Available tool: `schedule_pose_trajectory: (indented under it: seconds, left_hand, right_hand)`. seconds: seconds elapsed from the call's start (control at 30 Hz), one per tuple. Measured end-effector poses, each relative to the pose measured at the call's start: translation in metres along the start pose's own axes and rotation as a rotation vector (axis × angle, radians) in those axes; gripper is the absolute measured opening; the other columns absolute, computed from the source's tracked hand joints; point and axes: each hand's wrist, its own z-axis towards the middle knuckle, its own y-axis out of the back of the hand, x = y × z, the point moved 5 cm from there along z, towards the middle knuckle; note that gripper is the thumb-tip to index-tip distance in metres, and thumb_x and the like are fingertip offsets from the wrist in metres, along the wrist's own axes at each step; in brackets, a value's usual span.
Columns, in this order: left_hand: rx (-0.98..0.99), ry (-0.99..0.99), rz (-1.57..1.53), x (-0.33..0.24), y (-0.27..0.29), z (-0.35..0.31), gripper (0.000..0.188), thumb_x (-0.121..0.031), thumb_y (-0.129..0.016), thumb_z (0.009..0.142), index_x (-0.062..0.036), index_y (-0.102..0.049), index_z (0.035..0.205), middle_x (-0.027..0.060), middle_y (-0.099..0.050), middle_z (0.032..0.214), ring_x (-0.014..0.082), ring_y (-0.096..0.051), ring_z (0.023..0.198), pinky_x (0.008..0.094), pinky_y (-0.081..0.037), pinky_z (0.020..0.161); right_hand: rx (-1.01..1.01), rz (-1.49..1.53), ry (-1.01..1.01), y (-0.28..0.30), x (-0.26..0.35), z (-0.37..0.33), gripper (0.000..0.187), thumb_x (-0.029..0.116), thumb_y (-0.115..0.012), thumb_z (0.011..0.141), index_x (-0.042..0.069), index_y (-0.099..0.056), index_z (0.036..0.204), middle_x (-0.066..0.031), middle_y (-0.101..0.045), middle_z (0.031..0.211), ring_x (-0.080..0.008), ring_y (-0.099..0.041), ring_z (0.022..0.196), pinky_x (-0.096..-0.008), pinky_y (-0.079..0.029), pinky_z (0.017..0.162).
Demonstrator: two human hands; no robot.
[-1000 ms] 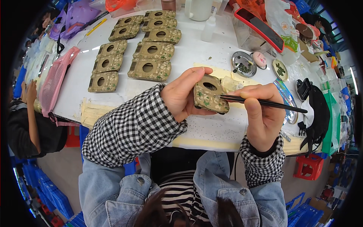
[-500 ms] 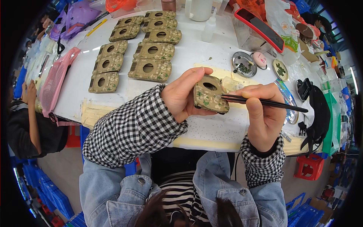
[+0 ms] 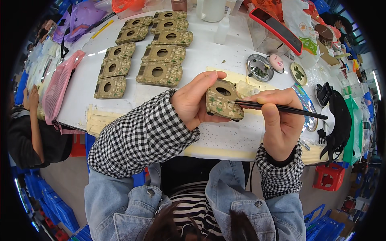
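My left hand is closed around a camouflage-painted model tank hull, tilted up toward me, with a round hole in its upper face. Between the thumb and fingers of my right hand is a pair of black tweezers. Their tips rest at the hull's right side, just below the hole. Whether they grip a tiny part I cannot make out. Several matching hulls lie in two columns at the table's left.
Small green parts sit in a clear round dish and on a pale lid at the right. Behind them are a red-cased phone and a white dropper bottle. A pink mesh pouch lies left, near another person's hand.
The tweezer tips have shifted slightly to the right on the hull and look closer together. Both hands stay almost in place.
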Motion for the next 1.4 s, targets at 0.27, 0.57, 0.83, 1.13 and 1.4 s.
schedule_pose_trajectory:
  seconds: [0.27, 0.57, 0.83, 1.13, 1.4]
  left_hand:
    - [0.007, -0.008, -0.008, 0.000, 0.001, 0.000, 0.036, -0.038, -0.030, 0.096, -0.0148, -0.039, 0.122, 0.0162, -0.056, 0.110, 0.0285, -0.063, 0.088, 0.0357, -0.057, 0.068]
    - [0.006, -0.005, -0.027, 0.001, 0.001, 0.001, 0.036, -0.039, -0.031, 0.096, -0.0149, -0.040, 0.121, 0.0154, -0.057, 0.109, 0.0277, -0.063, 0.086, 0.0341, -0.056, 0.065]
    - [0.003, -0.002, -0.005, 0.000, 0.000, 0.000, 0.036, -0.038, -0.031, 0.096, -0.0147, -0.039, 0.122, 0.0158, -0.055, 0.113, 0.0280, -0.062, 0.089, 0.0343, -0.056, 0.067]
    - [-0.003, 0.008, -0.023, 0.000, -0.002, 0.000, 0.035, -0.037, -0.031, 0.096, -0.0160, -0.040, 0.122, 0.0150, -0.055, 0.113, 0.0278, -0.062, 0.091, 0.0358, -0.056, 0.069]
    - [-0.045, -0.043, -0.044, -0.007, 0.000, 0.002, 0.033, -0.037, -0.034, 0.095, -0.0154, -0.043, 0.119, 0.0156, -0.054, 0.117, 0.0295, -0.062, 0.092, 0.0359, -0.056, 0.074]
  right_hand:
    - [0.003, 0.004, 0.003, -0.001, 0.001, 0.001, 0.012, 0.005, -0.057, 0.086, -0.004, -0.053, 0.093, -0.0095, -0.058, 0.090, -0.0146, -0.057, 0.086, -0.0255, -0.045, 0.078]
    - [0.010, -0.037, 0.013, -0.001, 0.000, 0.000, 0.010, 0.004, -0.058, 0.086, -0.003, -0.055, 0.093, -0.0099, -0.058, 0.089, -0.0163, -0.058, 0.086, -0.0269, -0.045, 0.079]
    - [0.014, -0.064, 0.031, -0.002, 0.003, 0.001, 0.010, 0.003, -0.058, 0.085, -0.003, -0.057, 0.092, -0.0100, -0.059, 0.089, -0.0171, -0.059, 0.085, -0.0269, -0.045, 0.078]
    - [0.033, -0.149, 0.092, 0.002, 0.005, 0.000, 0.012, 0.009, -0.051, 0.089, -0.003, -0.049, 0.094, -0.0142, -0.058, 0.091, -0.0215, -0.061, 0.082, -0.0309, -0.049, 0.076]
    - [-0.216, -0.100, 0.212, 0.019, 0.020, -0.001, 0.022, 0.016, -0.042, 0.094, -0.004, -0.049, 0.099, -0.0152, -0.061, 0.083, -0.0190, -0.061, 0.076, -0.0280, -0.047, 0.074]
